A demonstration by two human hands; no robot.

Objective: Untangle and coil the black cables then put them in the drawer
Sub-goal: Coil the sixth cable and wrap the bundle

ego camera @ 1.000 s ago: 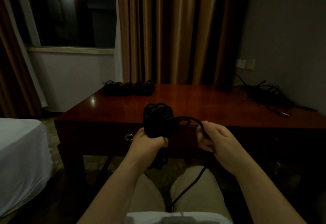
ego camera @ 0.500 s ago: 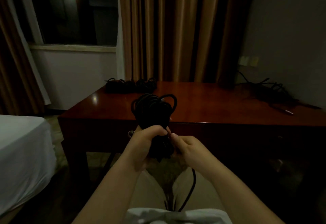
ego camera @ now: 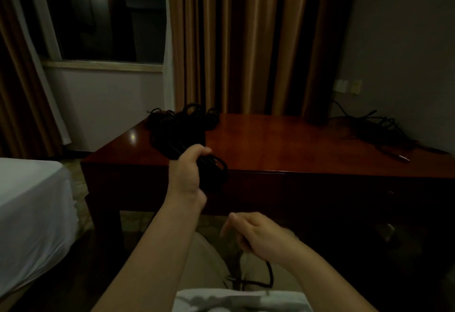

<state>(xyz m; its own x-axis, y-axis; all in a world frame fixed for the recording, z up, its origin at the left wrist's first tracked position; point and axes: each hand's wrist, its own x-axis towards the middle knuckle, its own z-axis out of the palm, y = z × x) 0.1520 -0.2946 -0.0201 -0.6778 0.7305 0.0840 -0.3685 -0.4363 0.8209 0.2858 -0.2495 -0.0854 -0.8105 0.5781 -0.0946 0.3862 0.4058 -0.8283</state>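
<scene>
The wooden bench (ego camera: 283, 144) fills the middle of the view, with a white bed (ego camera: 29, 213) at the left and tan curtains (ego camera: 246, 41) behind. On the bench's far left corner lies a pile of coiled cables (ego camera: 197, 117); a loose tangle (ego camera: 374, 129) sprawls at the far right. The drawer cannot be made out along the dark bench front.

The left hand (ego camera: 187, 176) is raised over the near edge of the bench, its grip closed around the black cable bundle (ego camera: 214, 166), whose loops spread above and below the fist. The right hand (ego camera: 256, 235) hangs lower over the lap, fingers loosely curled and holding nothing. A free cable tail (ego camera: 269, 274) curves across the lap beneath it.

The likely trouble is that tail: if it belongs to the bundle and the bundle is carried forward, it could drag, snag on a knee or the bench edge, and pull loops out of the coil. A slack grip on one side of the bundle could also let outer turns slip and retangle.
</scene>
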